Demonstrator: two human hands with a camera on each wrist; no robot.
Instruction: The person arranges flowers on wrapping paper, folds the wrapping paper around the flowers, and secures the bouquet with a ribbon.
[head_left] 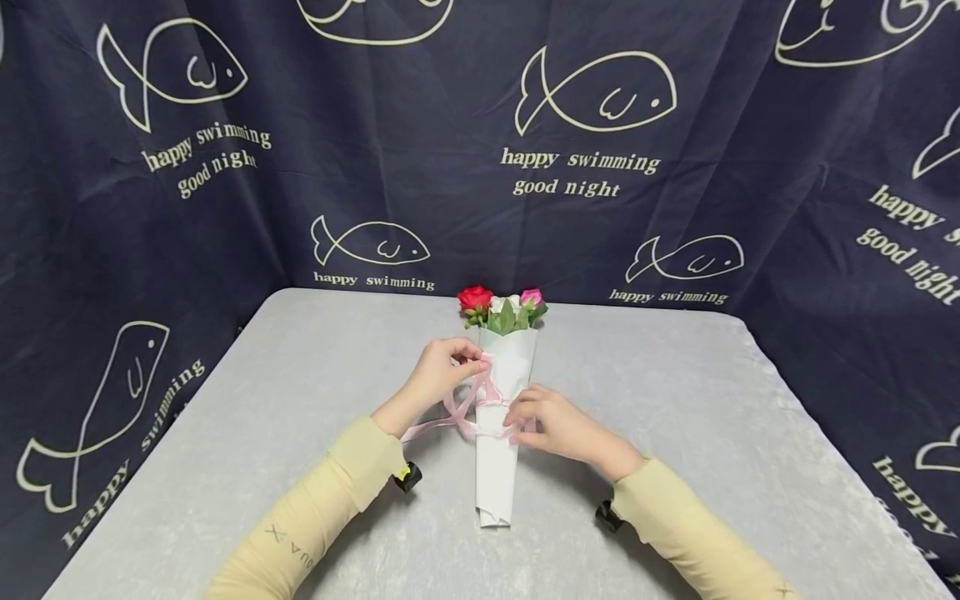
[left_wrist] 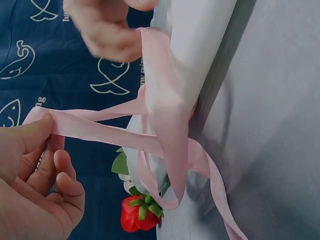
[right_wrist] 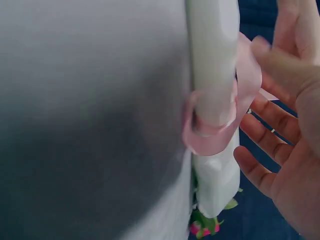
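A bouquet in a white wrapper (head_left: 497, 475) lies on the table with a red rose (head_left: 475, 298), a white flower and a pink flower at its far end. Pink ribbon (left_wrist: 170, 115) circles the wrapper and forms loose loops above it. My left hand (head_left: 450, 364) pinches a folded length of the ribbon between thumb and finger, drawn out from the wrapper. Over the wrapper's right side, my right hand (head_left: 555, 423) has its fingers loosely spread. Its thumb (right_wrist: 270, 57) overlaps a ribbon loop (right_wrist: 247, 80) in the right wrist view, and the other fingers extend beside that loop.
A pale grey cloth covers the table (head_left: 337, 350). Dark blue curtains (head_left: 465, 142) with fish drawings stand round its back and sides. One ribbon tail (head_left: 423, 429) trails over the table to the left. Dark wrist devices (head_left: 609, 515) hang under both cuffs.
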